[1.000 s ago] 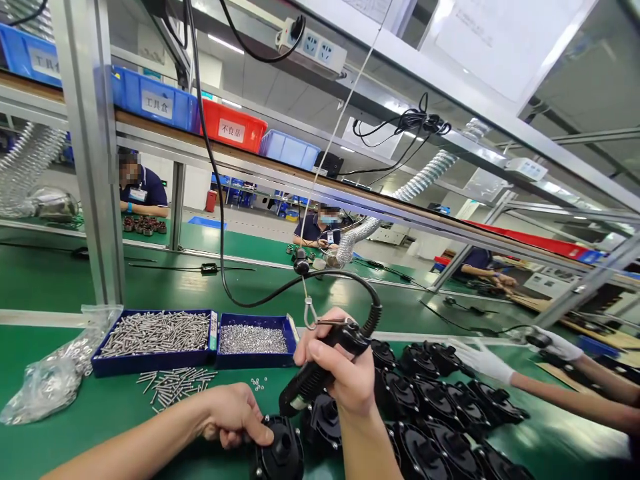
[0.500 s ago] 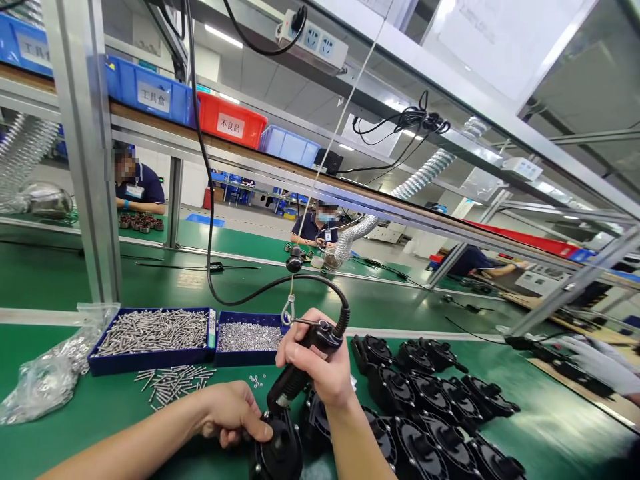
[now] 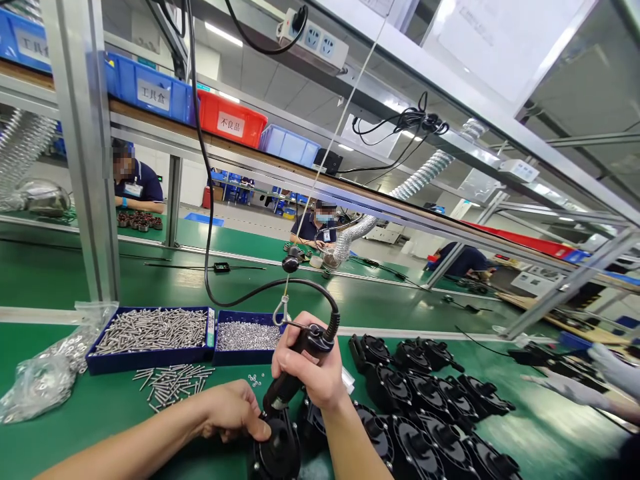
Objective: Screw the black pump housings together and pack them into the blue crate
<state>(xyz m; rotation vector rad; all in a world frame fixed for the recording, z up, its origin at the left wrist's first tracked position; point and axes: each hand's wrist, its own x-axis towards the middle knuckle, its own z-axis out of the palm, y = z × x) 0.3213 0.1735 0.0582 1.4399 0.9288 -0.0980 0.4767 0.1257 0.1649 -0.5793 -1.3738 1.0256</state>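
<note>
My right hand (image 3: 317, 373) is wrapped round a black electric screwdriver (image 3: 285, 388), which hangs from a cord and hook and points down. Its lower end meets the edge of a round black plastic housing (image 3: 280, 453); the bit itself is hidden. My left hand (image 3: 235, 410) grips that housing by its near left side, thumb on top and the other fingers curled. Left of my hands lies a pile of loose screws (image 3: 173, 387), with a few small nuts (image 3: 256, 380) beside it.
Behind stand a blue tray of screws (image 3: 155, 331) and a blue tray of nuts (image 3: 249, 337). A plastic bag of nuts (image 3: 45, 383) lies far left. Several black housings (image 3: 420, 407) fill the right. A co-worker's gloved hands (image 3: 570, 387) are at the right edge.
My right hand and the screwdriver have shifted slightly left, and the hook swung with them. My left hand keeps its hold on the housing. The co-worker's gloved hands at right have moved.
</note>
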